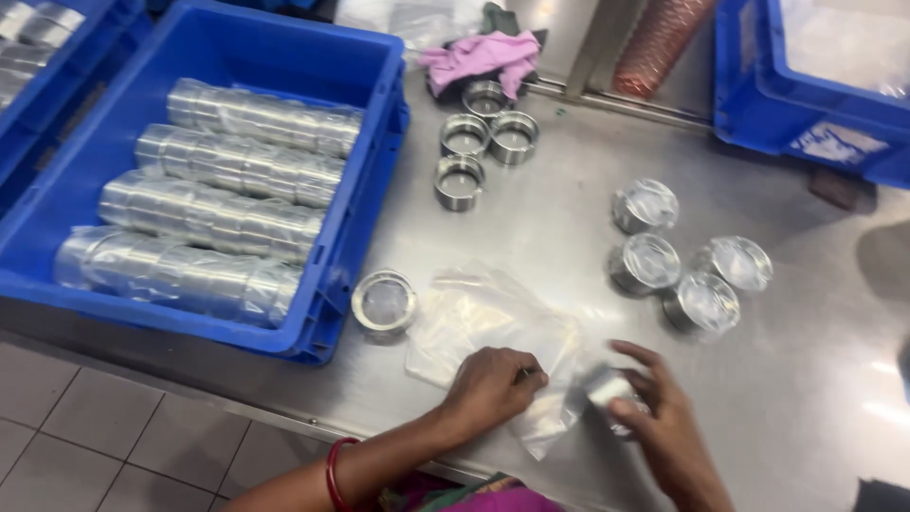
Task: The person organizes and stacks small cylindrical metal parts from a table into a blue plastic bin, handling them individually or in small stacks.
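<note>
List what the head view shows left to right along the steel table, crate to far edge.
Blue crate of wrapped metal ring stacks → lone bagged ring → left hand on clear plastic bags → right hand gripping a ring → cluster of four bagged rings.

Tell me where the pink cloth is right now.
In the head view, the pink cloth lies at the far edge of the metal table, just right of the blue crate and behind four bare metal rings.

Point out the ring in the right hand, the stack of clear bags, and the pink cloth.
metal ring [607, 387], head view, its shiny side wall.
clear plastic bags [483, 318], head view, flat middle.
pink cloth [479, 52], head view, crumpled middle.
</note>
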